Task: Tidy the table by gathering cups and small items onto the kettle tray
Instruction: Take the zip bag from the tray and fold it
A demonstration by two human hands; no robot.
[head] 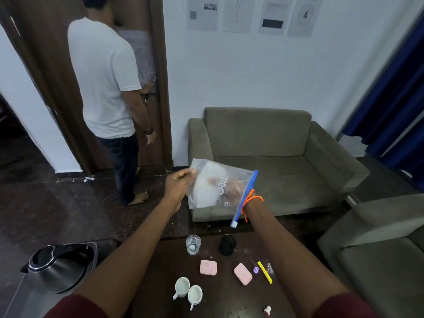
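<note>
I hold a clear zip bag [206,191] with a blue slider up in front of me, above the table's far edge. My left hand [177,188] pinches its left corner. My right hand [236,190] is inside or behind the bag and shows through the plastic; its grip is unclear. On the dark table [160,271] lie two white cups [182,286] [195,294], two pink cases [208,267] [243,273], a glass [193,244], a black cup [227,244], a yellow stick [265,272] and a small purple piece [255,269]. The steel kettle [55,267] stands on its tray [93,247] at the left.
A small white-and-red item [267,310] lies near the table's front edge. A grey sofa [263,157] stands beyond the table, a second one [378,260] at the right. A person in a white shirt [105,88] stands at the brown door, back left.
</note>
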